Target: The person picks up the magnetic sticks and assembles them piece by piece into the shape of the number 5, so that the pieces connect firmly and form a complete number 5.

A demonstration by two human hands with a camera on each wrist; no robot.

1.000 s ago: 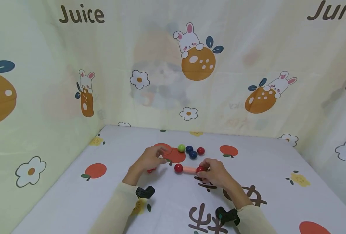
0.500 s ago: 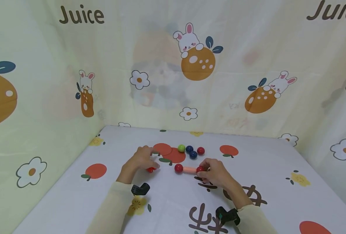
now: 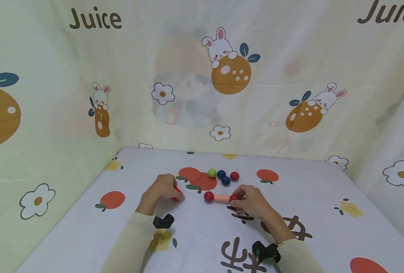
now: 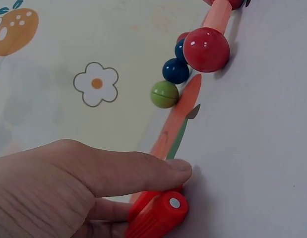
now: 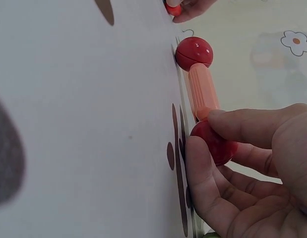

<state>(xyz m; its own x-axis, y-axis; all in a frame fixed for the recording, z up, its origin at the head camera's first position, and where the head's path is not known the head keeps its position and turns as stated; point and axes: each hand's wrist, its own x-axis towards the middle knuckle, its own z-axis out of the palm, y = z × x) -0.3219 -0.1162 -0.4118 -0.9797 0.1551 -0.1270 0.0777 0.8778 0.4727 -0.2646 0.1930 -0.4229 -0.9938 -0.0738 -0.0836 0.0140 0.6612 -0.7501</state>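
On the cloth lies a pink rod (image 5: 203,89) with a red ball (image 3: 208,196) on its left end and another red ball (image 5: 220,145) on its right end. My right hand (image 3: 253,201) pinches the right-end ball between thumb and fingers. Farther left, my left hand (image 3: 161,189) holds red magnetic rods (image 4: 163,215) at the tabletop, its thumb lying over them. A round silver end shows on one of these rods in the left wrist view; the rest is partly hidden by the fingers.
Behind the pink rod sit a green ball (image 3: 212,173), two blue balls (image 3: 225,181) and a loose red ball (image 3: 234,176), close together. The printed tablecloth (image 3: 311,189) covers the table. A patterned curtain (image 3: 184,113) rises at the back and sides.
My left hand has moved left, away from the pink rod, and its fingers have closed on the red rods. The right hand stays on its ball.
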